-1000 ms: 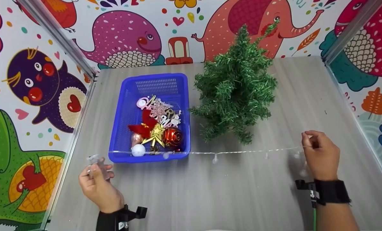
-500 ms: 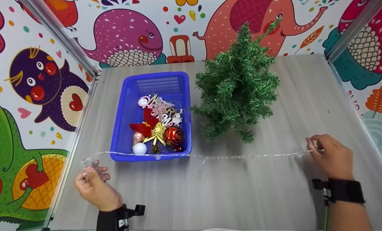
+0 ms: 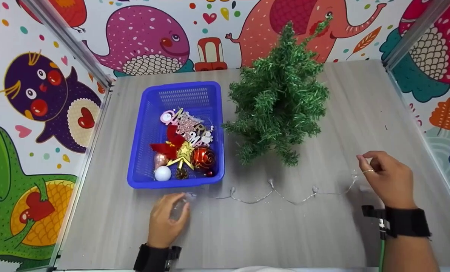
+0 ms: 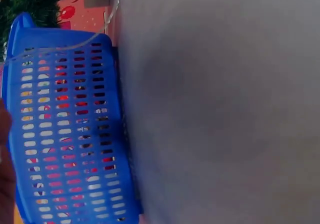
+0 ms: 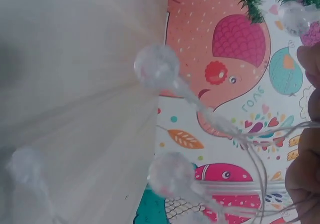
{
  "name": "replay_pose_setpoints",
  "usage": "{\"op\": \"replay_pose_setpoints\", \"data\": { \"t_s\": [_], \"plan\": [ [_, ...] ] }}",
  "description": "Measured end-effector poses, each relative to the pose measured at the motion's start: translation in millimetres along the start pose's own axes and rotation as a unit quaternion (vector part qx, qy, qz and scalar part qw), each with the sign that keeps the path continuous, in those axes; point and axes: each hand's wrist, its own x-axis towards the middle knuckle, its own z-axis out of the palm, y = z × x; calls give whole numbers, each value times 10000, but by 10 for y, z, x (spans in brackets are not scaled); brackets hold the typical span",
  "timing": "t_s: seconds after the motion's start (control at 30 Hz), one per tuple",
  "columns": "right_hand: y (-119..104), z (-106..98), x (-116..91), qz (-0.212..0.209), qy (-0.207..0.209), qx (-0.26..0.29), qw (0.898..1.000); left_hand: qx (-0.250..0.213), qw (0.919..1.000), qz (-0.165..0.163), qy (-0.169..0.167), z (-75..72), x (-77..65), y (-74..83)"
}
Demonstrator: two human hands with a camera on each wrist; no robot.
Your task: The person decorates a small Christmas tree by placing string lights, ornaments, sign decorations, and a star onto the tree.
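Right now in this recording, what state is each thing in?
Left hand: curled, holding the clear case
Clear case: blurred, in the left hand
Right hand: pinching the string-light wire
String lights: slack, no glow visible
Tree: upright, no ornaments visible on it
Blue basket: upright, uncovered
Gold star: loose in the basket
Red ball: in the basket

Right hand (image 3: pixel 391 181) pinches light string (image 3: pixel 271 183); left hand (image 3: pixel 165 220) curls round clear object (image 3: pixel 179 205), perhaps box.

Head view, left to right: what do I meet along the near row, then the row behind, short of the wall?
Near row: left hand, clear light string, right hand. Row behind: blue basket, green tree.
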Motion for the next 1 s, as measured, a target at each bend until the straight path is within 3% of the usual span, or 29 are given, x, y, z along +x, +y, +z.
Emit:
{"op": "replay_pose_setpoints", "data": {
  "t_s": [0.13,0.27,0.47,0.67,0.83,1.0],
  "plan": [
    [-14,-1,36,79,-373,39,9993,451,9899,-232,-1325,21,26,63],
    [27,-18,45,402,-885,52,9952,712,9754,-440,-2041,56,63,135],
    [86,-84,39,1070,-1313,373,9848,986,9672,-974,-2129,114,73,179],
    [53,-322,164,2114,-1139,811,9674,1221,9625,-727,-2312,140,85,198],
    [-42,-597,376,2496,-912,364,9634,1033,9559,-966,-2572,141,97,197],
    [-92,-829,542,2889,-746,1115,9479,599,9579,-1202,-2537,121,123,205]
  ]
}}
